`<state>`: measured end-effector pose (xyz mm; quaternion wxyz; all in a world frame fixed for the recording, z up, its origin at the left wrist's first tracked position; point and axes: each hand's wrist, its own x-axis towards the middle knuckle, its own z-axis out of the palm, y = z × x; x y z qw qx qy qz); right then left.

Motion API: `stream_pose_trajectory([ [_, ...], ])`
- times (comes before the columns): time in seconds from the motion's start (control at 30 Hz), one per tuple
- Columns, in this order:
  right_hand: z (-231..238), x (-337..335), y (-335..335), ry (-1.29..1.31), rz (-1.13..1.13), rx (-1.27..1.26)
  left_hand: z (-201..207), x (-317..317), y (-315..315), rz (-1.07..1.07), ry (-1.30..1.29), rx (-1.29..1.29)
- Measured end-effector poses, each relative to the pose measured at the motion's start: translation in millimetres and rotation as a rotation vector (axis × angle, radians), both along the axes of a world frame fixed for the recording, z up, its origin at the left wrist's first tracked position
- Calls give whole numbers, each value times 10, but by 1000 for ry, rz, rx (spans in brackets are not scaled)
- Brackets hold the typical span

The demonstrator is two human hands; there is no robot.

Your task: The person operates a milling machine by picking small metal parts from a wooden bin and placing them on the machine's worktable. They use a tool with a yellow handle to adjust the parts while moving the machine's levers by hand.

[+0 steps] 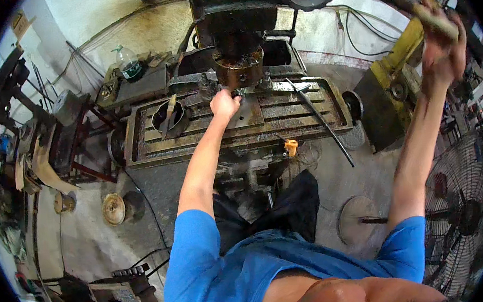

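My left hand (225, 104) reaches forward to the milling machine, closed just below the round brownish cutter head (239, 67). Something small and dark shows by its fingertips, too hidden to name. Raised high at the far right, my right hand (444, 58) is smeared by motion. It is wrapped round a long tool with a tan handle (435, 21), whose dark shaft points up and left; its kind cannot be made out. Beneath the cutter head lies the slotted machine table (195, 139), wet and dark.
A black pot (178, 125) with a brush (170, 110) in it stands on the table's left. A long metal bar (327, 126) overhangs the right front edge. A yellow machine (381, 91) and a large fan (456, 213) stand right; a plastic bottle (128, 63) stands back left.
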<state>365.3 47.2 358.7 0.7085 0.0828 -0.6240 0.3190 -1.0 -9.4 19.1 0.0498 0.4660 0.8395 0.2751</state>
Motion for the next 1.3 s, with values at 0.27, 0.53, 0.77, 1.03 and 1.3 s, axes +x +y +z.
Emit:
stream_pose_trajectory([
  [0.27,-1159,157,-160,-66,-154,96,-23,-28,-39,17,35,0],
  [0.53,-1274,194,-296,-50,-171,-8,-11,48,43,-3,26,11],
  [0.77,-1245,127,-334,-40,-178,-55,38,-217,-284,-174,-264,136],
  [1.03,-1103,95,-320,-25,-235,-12,443,-847,-1831,109,167,383],
  [1.3,-1222,114,-379,-33,-157,-74,313,-869,-1921,57,517,-45],
])
